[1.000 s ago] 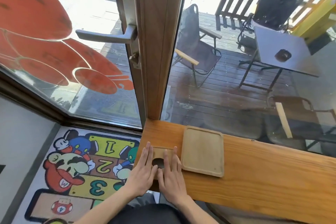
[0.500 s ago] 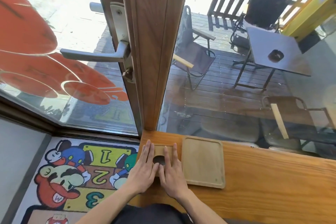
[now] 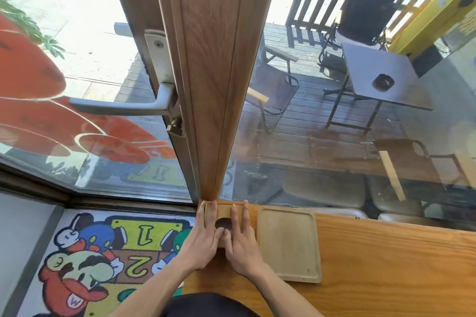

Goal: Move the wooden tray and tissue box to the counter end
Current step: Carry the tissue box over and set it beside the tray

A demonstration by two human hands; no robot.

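Both of my hands have slid forward along the counter since a second ago, and the tissue box under them has gone with them: it now sits hard up in the corner, its far edge right at the foot of the wooden door frame, where earlier a strip of bare counter showed beyond it. That puts it at the very left end of the counter, as far as it can go, so I judge this half of the job as good as done. Beside it on the right lies the wooden tray, flat, just beside the box with a narrow gap or none; I cannot tell whether they touch, because my right hand covers that seam. It lies where it lay before relative to the counter end, so it looks placed too. My left hand rests flat and open on the box's left side, fingers straight and together, reaching to the far edge. My right hand lies flat and open on the right side, fingers spread a little. Neither grips anything; they only press down on the lid. Between them shows the dark oval tissue opening, with my thumbs meeting just below it. What remains, I think, is to lift my hands away.
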